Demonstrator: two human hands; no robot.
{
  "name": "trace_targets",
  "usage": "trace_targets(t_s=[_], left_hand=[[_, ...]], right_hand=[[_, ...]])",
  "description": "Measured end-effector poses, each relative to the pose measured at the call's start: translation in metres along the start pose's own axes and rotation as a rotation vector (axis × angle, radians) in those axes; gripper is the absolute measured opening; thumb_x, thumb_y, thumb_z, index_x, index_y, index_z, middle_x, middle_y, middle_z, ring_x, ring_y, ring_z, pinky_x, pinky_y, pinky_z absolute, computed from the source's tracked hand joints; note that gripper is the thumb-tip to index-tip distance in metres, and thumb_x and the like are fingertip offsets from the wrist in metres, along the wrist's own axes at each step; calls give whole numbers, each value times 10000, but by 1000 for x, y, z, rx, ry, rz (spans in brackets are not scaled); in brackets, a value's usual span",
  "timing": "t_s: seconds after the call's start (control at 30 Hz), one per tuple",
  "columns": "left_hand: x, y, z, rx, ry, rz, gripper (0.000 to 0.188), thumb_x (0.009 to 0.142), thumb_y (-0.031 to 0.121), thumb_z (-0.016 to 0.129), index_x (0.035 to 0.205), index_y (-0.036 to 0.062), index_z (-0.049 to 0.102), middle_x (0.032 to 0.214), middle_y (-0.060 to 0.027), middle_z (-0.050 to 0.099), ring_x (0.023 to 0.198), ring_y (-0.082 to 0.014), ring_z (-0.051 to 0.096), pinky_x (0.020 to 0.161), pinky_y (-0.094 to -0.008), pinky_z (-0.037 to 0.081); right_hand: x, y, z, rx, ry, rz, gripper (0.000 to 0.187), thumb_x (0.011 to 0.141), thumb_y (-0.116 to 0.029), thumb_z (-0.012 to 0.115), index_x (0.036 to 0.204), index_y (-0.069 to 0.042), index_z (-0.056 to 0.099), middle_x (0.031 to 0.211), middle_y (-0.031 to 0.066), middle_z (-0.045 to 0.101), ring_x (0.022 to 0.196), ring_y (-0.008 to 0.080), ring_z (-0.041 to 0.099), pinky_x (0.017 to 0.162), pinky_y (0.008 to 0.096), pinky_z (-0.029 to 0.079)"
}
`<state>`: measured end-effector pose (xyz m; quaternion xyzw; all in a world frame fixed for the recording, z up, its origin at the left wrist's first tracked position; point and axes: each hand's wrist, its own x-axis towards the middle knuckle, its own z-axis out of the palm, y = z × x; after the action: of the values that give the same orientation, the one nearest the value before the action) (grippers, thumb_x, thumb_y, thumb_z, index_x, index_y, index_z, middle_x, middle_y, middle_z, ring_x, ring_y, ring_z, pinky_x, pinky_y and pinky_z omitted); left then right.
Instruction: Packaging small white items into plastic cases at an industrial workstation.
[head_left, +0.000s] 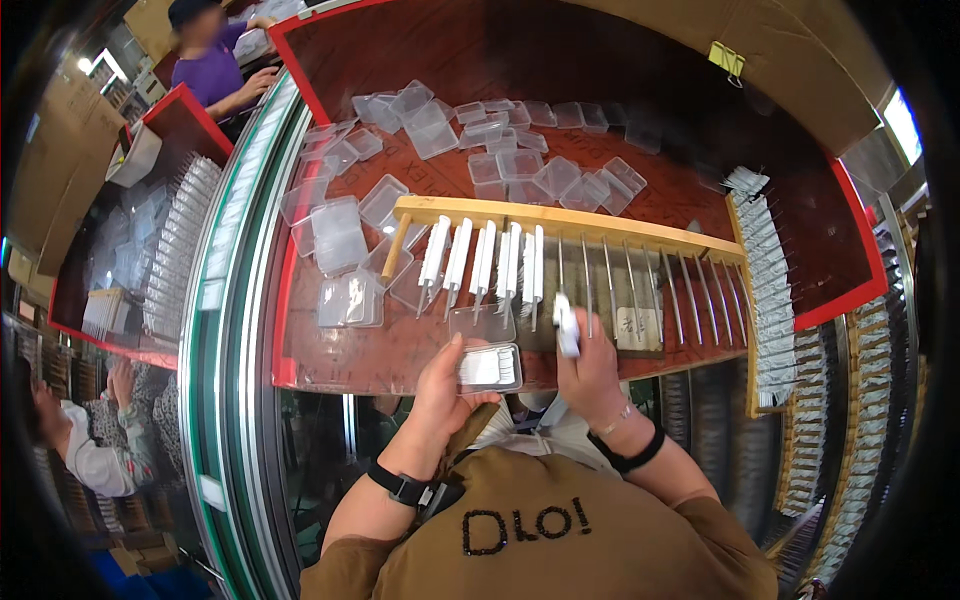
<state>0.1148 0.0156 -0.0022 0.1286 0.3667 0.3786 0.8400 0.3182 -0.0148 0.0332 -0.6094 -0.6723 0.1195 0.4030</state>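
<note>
My left hand (438,388) is closed around a small clear plastic box (512,384), which stands open with a row of white strips (484,366) inside it. The box's clear lid (482,322) tilts up at the far side. My right hand (592,378) pinches a small bundle of white strips (567,330) beside the metal rods of a wooden rack (620,230). White strips (483,258) hang on the several rods at the rack's left; the rods to the right are bare. What kind of article the strips are, I cannot make out.
Clear plastic boxes (340,235) lie scattered over the red-brown tabletop (330,355). A second loaded rack (768,300) stands at the right edge. A green-edged conveyor (205,400) runs along the left. Beyond it sits a co-worker in purple (210,75); another person's sleeve (100,450) shows lower left.
</note>
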Motion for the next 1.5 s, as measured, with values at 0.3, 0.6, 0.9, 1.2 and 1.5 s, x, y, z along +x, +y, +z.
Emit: trace_targets(t_s=[0.3, 0.6, 0.9, 1.2, 1.5], left_hand=[[-7, -18, 15, 333, 112, 126, 376, 1006, 407, 415, 1054, 60, 552, 860, -87, 630, 670, -167, 634, 479, -287, 540], [-13, -5, -16, 232, 275, 235, 381, 1010, 409, 400, 1039, 68, 568, 821, -59, 620, 608, -165, 597, 430, -277, 453], [-44, 27, -53, -33, 136, 199, 575, 990, 523, 336, 1151, 12, 544, 899, -132, 677, 626, -227, 676, 404, -327, 519], [-68, 52, -76, -179, -32, 87, 560, 965, 501, 412, 1141, -18, 525, 1006, -180, 655, 786, -289, 690, 555, -386, 609], [-77, 43, -94, -113, 262, 443, 217, 914, 180, 536, 1083, 47, 509, 1024, -156, 622, 832, -279, 654, 613, -402, 575]], right_hand=[[-16, -22, 16, -447, -376, -291, 172, 749, -153, 610, 887, -78, 541, 764, 81, 547, 685, 247, 603, 594, 378, 482], [-2, -68, 61, -641, -442, -421, 202, 757, -235, 664, 847, -91, 556, 748, 66, 563, 660, 218, 632, 564, 365, 492], [16, -75, 52, 44, -530, -190, 576, 803, -281, 681, 1238, 41, 482, 1243, 231, 518, 826, 308, 651, 778, 352, 526], [4, -72, 105, 390, -395, -436, 287, 968, -253, 516, 1121, -10, 516, 1122, 191, 615, 1005, 280, 602, 913, 406, 461], [-29, -104, 132, 452, -575, -136, 833, 912, -428, 587, 1416, 128, 224, 1461, 332, 228, 1330, 466, 307, 1112, 455, 261]])
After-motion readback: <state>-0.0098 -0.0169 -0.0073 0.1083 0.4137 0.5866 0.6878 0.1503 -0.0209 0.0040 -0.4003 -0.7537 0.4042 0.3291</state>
